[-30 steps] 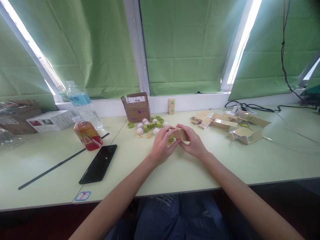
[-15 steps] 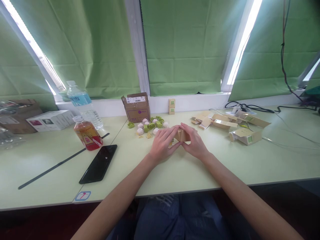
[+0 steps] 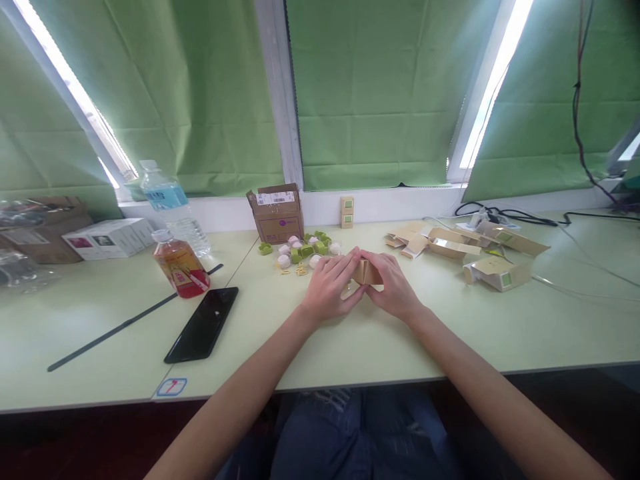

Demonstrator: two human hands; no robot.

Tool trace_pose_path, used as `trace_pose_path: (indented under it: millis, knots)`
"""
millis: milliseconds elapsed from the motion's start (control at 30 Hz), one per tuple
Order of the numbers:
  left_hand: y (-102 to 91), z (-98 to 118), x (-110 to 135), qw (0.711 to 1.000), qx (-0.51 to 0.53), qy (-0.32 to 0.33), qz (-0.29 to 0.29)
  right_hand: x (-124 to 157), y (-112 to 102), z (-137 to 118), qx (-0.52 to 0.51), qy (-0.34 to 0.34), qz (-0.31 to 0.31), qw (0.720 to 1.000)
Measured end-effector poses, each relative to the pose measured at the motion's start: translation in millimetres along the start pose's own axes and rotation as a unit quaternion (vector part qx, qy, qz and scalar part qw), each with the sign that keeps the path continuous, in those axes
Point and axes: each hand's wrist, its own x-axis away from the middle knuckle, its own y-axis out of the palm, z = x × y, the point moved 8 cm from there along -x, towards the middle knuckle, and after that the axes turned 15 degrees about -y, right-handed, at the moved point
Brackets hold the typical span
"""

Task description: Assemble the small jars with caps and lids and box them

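A small tan cardboard box sits between both hands at the middle of the pale green table. My left hand grips its left side, fingers laid over the top. My right hand is wrapped round its right side. Just behind the hands lies a cluster of green and white small parts with a few gold clips in front of them.
A brown shipping carton and two stacked small boxes stand by the window sill. Flat and half-folded tan boxes lie at the right with cables. At the left are a phone, a red drink bottle, a water bottle, a black rod and white boxes.
Both hands have closed in on the small box and turned it a little. The view has shifted slightly to the left.
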Motion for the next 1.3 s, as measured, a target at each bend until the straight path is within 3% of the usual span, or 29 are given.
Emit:
trace_pose_path:
  millis: [333, 467, 633, 767, 867, 1000, 1167, 1300]
  knots:
    - [6.7, 3, 0, 0.998, -0.021, -0.008, -0.055, 3, 5, 0, -0.031, -0.012, -0.013, 0.999]
    - [10.2, 4, -1, 0.997, -0.008, -0.021, -0.076, 4, 5, 1, -0.048, 0.019, -0.001, 0.999]
    - [10.4, -1, 1, 0.991, 0.086, -0.075, -0.065, 6, 2, 6, -0.078, 0.098, 0.040, 0.991]
    - [9.5, -13, 3, 0.976, 0.167, -0.135, -0.042, 2, -2, 2, -0.084, 0.082, 0.067, 0.991]
    - [11.2, -25, 4, 0.933, 0.283, -0.214, -0.051, -2, -2, -3, -0.067, 0.049, 0.056, 0.995]
    - [17.1, -30, 4, 0.841, 0.437, -0.308, -0.083, -8, -2, -18, -0.041, -0.043, 0.044, 0.997]
    - [32.2, -21, 6, 0.735, 0.562, -0.345, -0.158, -13, -3, -34, -0.018, -0.120, 0.055, 0.991]
    - [35.0, -19, 6, 0.697, 0.599, -0.356, -0.170, -14, -4, -34, -0.009, -0.116, 0.053, 0.992]
